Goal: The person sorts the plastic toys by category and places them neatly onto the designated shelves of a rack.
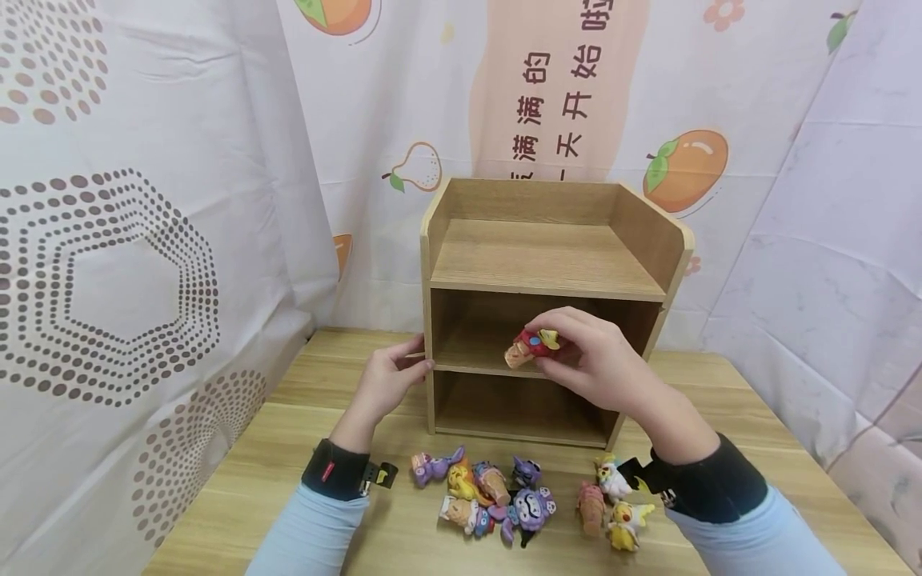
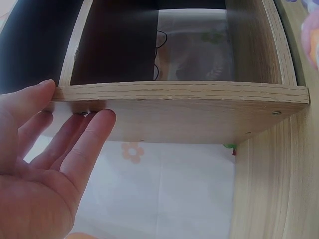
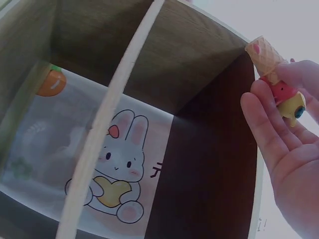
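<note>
A small wooden shelf with two open compartments and a raised-edge top stands upright on the table. My left hand is at its left side; in the left wrist view the thumb touches the front edge and fairly straight fingers lie along the outer side panel. My right hand pinches an ice-cream cone figurine, red with yellow and blue parts, in front of the upper compartment. In the right wrist view, the waffle cone points up between thumb and fingers. The fingers partly hide the figurine.
Several cone-shaped and character figurines, many purple, lie in a cluster on the wooden table before the shelf. A smaller group includes a pink cone figurine and a yellow-and-white figurine. Patterned curtains hang behind and beside the table.
</note>
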Available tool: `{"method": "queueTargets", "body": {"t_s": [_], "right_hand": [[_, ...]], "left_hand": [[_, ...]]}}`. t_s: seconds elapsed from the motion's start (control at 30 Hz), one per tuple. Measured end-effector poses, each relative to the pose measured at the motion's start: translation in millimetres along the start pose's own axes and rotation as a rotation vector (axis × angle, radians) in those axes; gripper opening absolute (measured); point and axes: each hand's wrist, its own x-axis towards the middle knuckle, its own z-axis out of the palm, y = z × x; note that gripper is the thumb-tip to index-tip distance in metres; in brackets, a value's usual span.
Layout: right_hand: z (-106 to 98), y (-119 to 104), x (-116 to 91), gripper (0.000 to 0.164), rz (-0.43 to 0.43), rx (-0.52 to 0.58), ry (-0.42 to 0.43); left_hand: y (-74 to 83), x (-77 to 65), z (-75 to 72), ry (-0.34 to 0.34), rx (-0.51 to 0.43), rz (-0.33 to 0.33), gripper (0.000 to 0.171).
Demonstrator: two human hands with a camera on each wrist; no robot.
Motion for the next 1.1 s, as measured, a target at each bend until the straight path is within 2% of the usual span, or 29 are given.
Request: {"method": "queueTargets", "body": {"t_s": [0.43, 0.67, 1.0, 1.1], "right_hand": [[-2.6, -1.9, 17.1, 0.044, 0.006, 0.035, 0.093], [-5.2, -1.3, 28.7, 0.044, 0.007, 0.018, 0.142], [-10.9, 0.8, 51.1, 0.042, -0.039, -0.009, 0.173], [-11.4, 3.2, 56.1, 0.041, -0.03, -0.03, 0.174]], "left_hand": [[-2.3, 1.4, 1.4, 0.003, 0.004, -0.002, 0.051], [-0.6, 0.9, 1.5, 0.008, 0.008, -0.003, 0.052], [14.9, -3.6, 3.0, 0.001, 0.045, -0.025, 0.051], [12.7, -3.3, 2.7, 0.002, 0.043, -0.019, 0.051]]}}
